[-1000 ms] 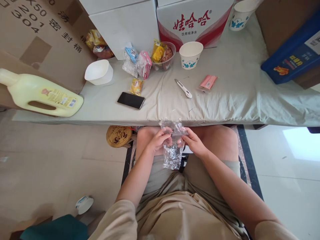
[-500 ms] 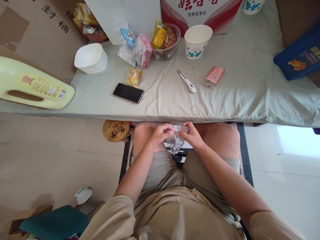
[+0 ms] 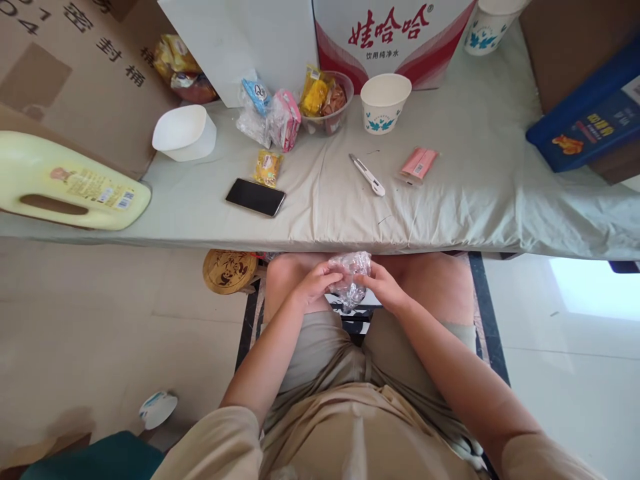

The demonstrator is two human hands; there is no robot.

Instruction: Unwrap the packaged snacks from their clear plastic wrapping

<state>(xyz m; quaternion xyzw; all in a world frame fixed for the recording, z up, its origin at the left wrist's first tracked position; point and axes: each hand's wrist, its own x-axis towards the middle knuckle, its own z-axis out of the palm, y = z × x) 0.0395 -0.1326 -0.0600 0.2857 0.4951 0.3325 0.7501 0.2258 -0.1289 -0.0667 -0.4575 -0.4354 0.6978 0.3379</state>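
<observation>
Crumpled clear plastic wrap [image 3: 351,283] is held between both hands, over my lap and just in front of the table edge. My left hand [image 3: 317,283] grips its left side with thumb and fingers. At the right side, my right hand [image 3: 384,285] pinches it, the thumb lying across the film. Beyond the hands on the table lie a white utility knife [image 3: 367,175], a black phone [image 3: 255,197], a small yellow snack packet [image 3: 267,167] and a pink packet [image 3: 419,165]. Whether anything is inside the wrap I cannot make out.
At the back stand a paper cup [image 3: 384,107], a clear bowl of snacks [image 3: 330,120], a white plastic container [image 3: 187,133] and a carton [image 3: 385,50]. A pale yellow jug [image 3: 70,180] is at left, a blue box [image 3: 575,127] at right. A wooden stool [image 3: 229,271] is below.
My view has tilted up slightly, so the table things sit lower. Both hands have shifted on the plastic wrap, which now spreads more broadly and stands higher between them.
</observation>
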